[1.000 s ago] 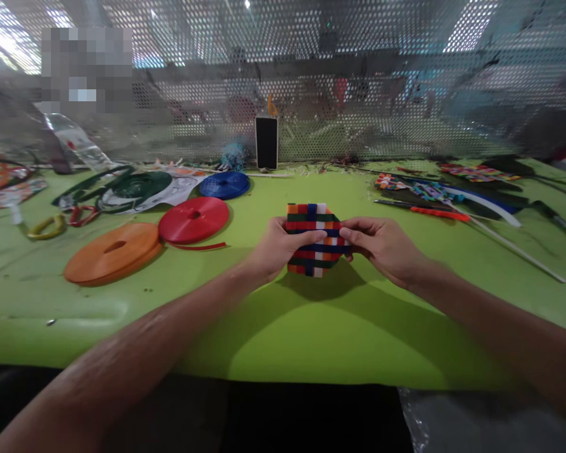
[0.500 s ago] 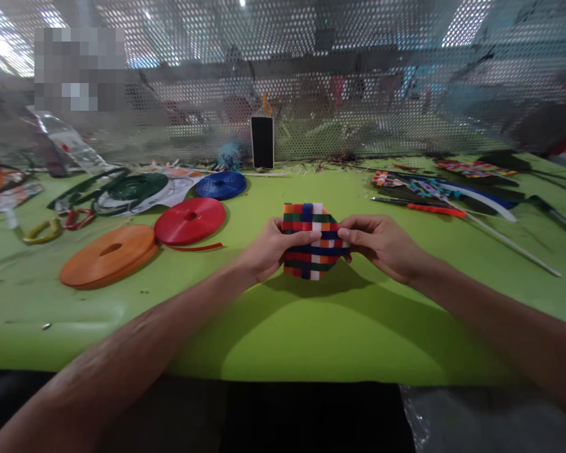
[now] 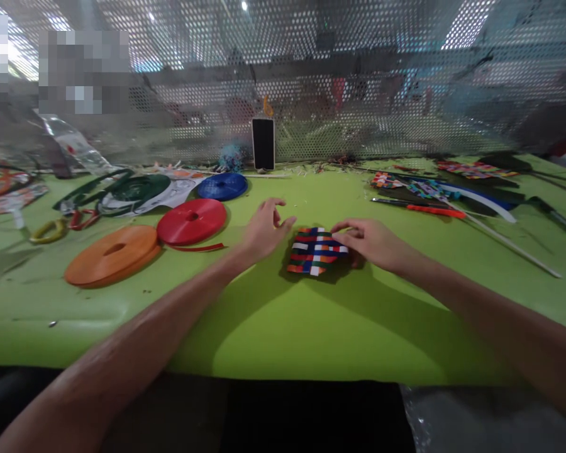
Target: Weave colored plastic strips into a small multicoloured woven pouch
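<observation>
A small woven mat (image 3: 317,250) of red, blue, green, orange and white strips lies flat on the green table (image 3: 311,327). My left hand (image 3: 264,229) hovers just left of the mat with its fingers spread apart, holding nothing. My right hand (image 3: 372,242) rests at the mat's right edge, thumb and fingers pinched on that edge.
Flat reels of strip lie to the left: orange (image 3: 113,255), red (image 3: 192,220), blue (image 3: 222,186) and dark green (image 3: 139,187). A phone (image 3: 263,143) stands against the perforated back wall. Coloured strips and a red-handled tool (image 3: 424,209) lie at the right.
The mat, held upright between both hands before, now lies flat on the table. My left hand has let go and opened; my right hand stays at the mat's edge.
</observation>
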Motion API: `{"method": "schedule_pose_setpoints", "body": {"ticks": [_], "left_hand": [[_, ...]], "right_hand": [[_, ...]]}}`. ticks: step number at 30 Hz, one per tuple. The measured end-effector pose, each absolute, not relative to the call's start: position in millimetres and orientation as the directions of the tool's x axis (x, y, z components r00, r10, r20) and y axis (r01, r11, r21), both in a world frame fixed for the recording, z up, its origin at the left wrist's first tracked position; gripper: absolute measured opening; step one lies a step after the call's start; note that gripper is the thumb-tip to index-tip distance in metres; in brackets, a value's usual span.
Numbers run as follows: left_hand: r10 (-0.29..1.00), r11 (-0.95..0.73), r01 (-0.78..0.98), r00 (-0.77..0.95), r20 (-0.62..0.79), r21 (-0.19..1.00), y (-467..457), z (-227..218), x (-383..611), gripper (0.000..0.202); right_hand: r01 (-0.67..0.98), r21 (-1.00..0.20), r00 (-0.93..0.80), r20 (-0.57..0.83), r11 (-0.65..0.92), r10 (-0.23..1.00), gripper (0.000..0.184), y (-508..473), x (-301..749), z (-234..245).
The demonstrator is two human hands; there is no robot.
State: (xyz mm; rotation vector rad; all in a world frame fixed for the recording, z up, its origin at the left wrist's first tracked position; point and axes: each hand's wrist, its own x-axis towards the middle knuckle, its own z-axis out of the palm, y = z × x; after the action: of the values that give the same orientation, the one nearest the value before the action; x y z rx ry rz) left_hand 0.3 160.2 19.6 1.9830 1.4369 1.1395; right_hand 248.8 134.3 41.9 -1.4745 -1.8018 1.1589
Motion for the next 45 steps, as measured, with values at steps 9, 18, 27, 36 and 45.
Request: {"method": "schedule_pose_setpoints", "body": {"ticks": [9,18,27,36,45], "left_hand": [[0.732,-0.681,0.65,0.616,0.291,0.338,122.8,19.7,48.3,0.061],[0.709,-0.697,0.683,0.701,0.073,0.217,133.4,3.1,48.6,0.079],[0.667,-0.738,0.641,0.74,0.084,0.212,131.9,2.0,45.0,0.079],[0.693,-0.715,0.673,0.719,0.059,0.192,132.7,0.1,47.8,0.088],[0.717,-0.69,0.678,0.688,0.113,0.253,130.2,-2.0,45.1,0.073]], "right_hand": [[0.57,-0.781,-0.046,0.281,0.256,0.959,0.011,162.7,284.1,51.9],[0.543,-0.793,-0.126,0.25,0.277,0.96,0.017,163.8,279.3,41.7],[0.609,-0.563,-0.537,0.227,0.559,0.813,0.055,134.7,259.6,34.3],[0.64,-0.253,-0.751,-0.002,0.726,0.661,0.09,88.4,280.9,8.1],[0.661,-0.185,-0.736,0.03,0.727,0.676,0.083,94.9,286.0,9.7]]}}
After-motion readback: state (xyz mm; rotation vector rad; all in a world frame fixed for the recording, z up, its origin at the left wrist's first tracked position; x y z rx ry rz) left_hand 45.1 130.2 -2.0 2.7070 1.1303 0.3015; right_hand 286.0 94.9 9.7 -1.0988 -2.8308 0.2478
